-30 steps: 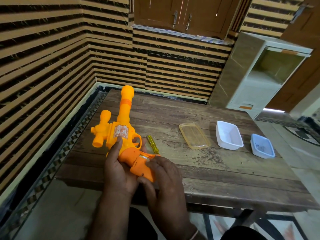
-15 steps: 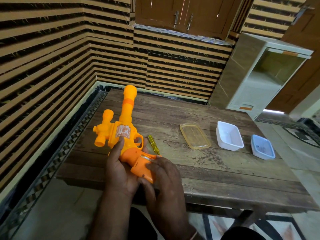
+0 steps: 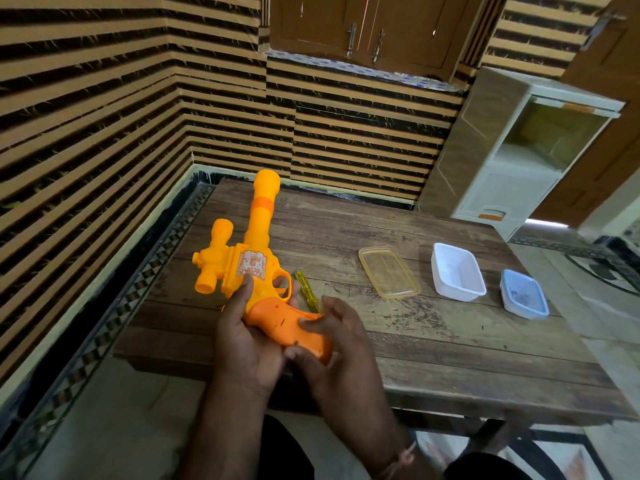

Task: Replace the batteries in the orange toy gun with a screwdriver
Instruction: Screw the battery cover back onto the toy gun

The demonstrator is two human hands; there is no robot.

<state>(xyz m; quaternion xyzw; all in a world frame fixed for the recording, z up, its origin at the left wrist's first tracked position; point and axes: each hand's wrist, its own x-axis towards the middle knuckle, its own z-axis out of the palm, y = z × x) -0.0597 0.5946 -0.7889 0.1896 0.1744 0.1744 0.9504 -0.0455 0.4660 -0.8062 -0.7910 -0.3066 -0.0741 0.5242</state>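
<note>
orange toy gun [image 3: 258, 268] lies over the near left part of the wooden table [image 3: 450, 341], barrel pointing away toward the striped wall [image 3: 104, 116], its scope on the left side, darker orange grip toward me

left hand [image 3: 242, 336]: i see it cupped under and around the gun where the body meets the grip, thumb laid up along the body just below the sticker, fingers showing through behind the trigger guard. holding the gun

right hand [image 3: 332, 344]: at the butt of the grip, thumb pressed on the grip's upper face, fingers curled around the end and underside. also holding the gun; i cannot tell whether a battery cover is on or off from here, the grip face looks closed with small dark holes in it

yellow-handled screwdriver [image 3: 306, 293] lies flat on the table just right of the trigger guard, its near end hidden behind the right hand. neither hand touches it as far as i can see

further right on the table, well apart from the gun: a clear yellowish lid [image 3: 388, 272] lying flat, then a white tub [image 3: 457, 273], then a small tub with a blue rim [image 3: 523, 294] holding something dark i can't make out

beyond the table's far right corner, a pale plastic cabinet [image 3: 512, 161]
</note>
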